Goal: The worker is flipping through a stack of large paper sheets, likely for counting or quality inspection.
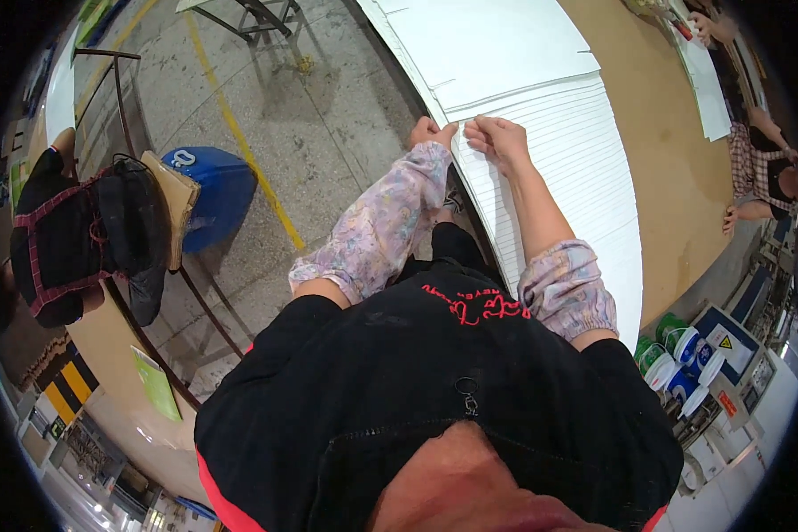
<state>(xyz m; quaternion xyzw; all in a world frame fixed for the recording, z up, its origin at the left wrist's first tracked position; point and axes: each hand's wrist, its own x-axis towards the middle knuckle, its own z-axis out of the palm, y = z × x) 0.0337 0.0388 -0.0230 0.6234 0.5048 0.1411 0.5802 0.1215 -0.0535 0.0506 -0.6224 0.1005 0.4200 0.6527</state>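
Note:
A fanned stack of white sheets (576, 168) lies along the table's edge in front of me, its many layers showing as thin lines. Beyond it lies a flat white sheet (496, 44) with short slits at its edges. My left hand (430, 133) is closed at the stack's left edge, thumb and forefinger pinching a sheet's border. Just to the right, over the stack, my right hand (501, 142) has its fingers curled together; whatever they hold, if anything, is too small to make out. Patterned sleeve covers wrap both forearms.
The brown tabletop (674, 177) extends right, where other people work at the far side. To my left, a person sits near a blue plastic container (222, 199) on the floor. Several paint-type buckets (678, 355) stand at lower right. A metal-legged stand (257, 18) is farther off.

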